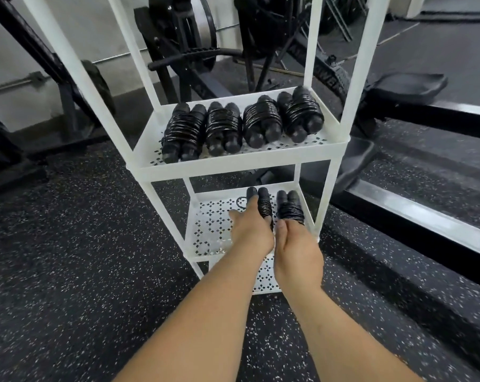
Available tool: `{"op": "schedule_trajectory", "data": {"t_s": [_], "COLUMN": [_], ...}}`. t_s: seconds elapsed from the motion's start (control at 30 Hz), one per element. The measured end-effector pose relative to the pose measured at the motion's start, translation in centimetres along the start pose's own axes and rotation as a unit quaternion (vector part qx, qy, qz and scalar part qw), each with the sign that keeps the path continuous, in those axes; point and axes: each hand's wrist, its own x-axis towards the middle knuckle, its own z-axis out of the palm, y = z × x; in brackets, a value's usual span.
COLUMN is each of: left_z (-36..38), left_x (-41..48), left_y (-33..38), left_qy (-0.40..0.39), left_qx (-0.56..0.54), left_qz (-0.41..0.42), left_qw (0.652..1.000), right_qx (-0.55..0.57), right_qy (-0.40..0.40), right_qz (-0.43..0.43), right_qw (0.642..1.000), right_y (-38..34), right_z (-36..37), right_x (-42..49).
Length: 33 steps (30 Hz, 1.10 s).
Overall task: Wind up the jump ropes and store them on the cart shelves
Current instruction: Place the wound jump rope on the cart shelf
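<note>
- the left hand (251,232) reaches into a white cart and holds a wound jump rope (264,204). one finger lies along the bundle's left handle, another fingertip shows at its right side, and the thumb sticks out to the left.
- that jump rope is a black bundle, two handles side by side with cord wrapped round them. it sits on the lower shelf (211,224) about midway across, and a small loose loop of cord (240,202) shows just left of it.
- the right hand (298,255) sits just beside the left hand, palm turned inward. its thumb points at the near end of a second wound jump rope (290,208). its fingers are hidden, so i cannot tell whether it grips or only touches.
- the second bundle lies just right of the first, near the shelf's right edge.
- both bare forearms stretch forward from the bottom of the view.
- the upper shelf (233,161) carries four more wound jump ropes (223,128) in a row, side by side.
- a bottom shelf (265,277) shows below the wrists. all the shelves are perforated with small diamond patterns.
- the cart (314,51) stands on a black speckled rubber floor (81,244).
- behind it are black exercise machines (178,37), and a black padded bench (407,86) stands to the right.
</note>
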Motion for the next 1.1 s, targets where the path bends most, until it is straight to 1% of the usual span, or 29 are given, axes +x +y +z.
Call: {"op": "schedule_trajectory", "data": {"t_s": [0.07,0.17,0.3,0.5,0.63,0.8,0.9,1.0,1.03,1.1], "left_z": [0.9,1.6,1.9,1.8,-0.5,-5.8,-9.3,-13.2,-14.7,-18.0], "left_x": [1.1,2.3,3.3,3.4,1.3,-4.0,-7.8,-12.0,-13.5,-16.9], "left_y": [0.1,-0.3,-1.6,-3.4,-2.7,-3.3,-4.9,-6.7,-7.2,-8.1], "left_qy": [-0.002,-0.026,-0.034,-0.108,-0.119,-0.100,-0.081,-0.052,-0.039,-0.013], "left_qx": [0.013,0.045,0.108,0.111,0.130,0.203,0.233,0.241,0.243,0.250], "left_qz": [0.000,0.009,0.023,0.033,0.034,0.072,0.066,0.054,0.048,0.026], "left_qw": [1.000,0.999,0.993,0.987,0.984,0.971,0.967,0.968,0.968,0.968], "right_qx": [-0.003,0.001,-0.009,0.001,0.017,0.028,0.034,0.034,0.028,0.017], "right_qy": [0.013,0.029,0.037,0.039,0.032,0.007,-0.023,-0.057,-0.071,-0.105], "right_qz": [0.018,0.041,0.030,0.039,0.052,0.036,0.030,0.019,0.011,-0.032], "right_qw": [1.000,0.999,0.999,0.998,0.998,0.999,0.999,0.998,0.997,0.994], "right_y": [0.4,0.9,1.3,0.2,-1.3,-3.7,-5.4,-7.3,-8.3,-11.1], "right_z": [0.3,0.4,0.4,0.6,0.7,0.7,0.1,0.0,-0.1,-0.7], "right_x": [0.2,0.6,0.8,0.8,0.6,-1.0,-3.4,-6.1,-7.2,-9.8]}}
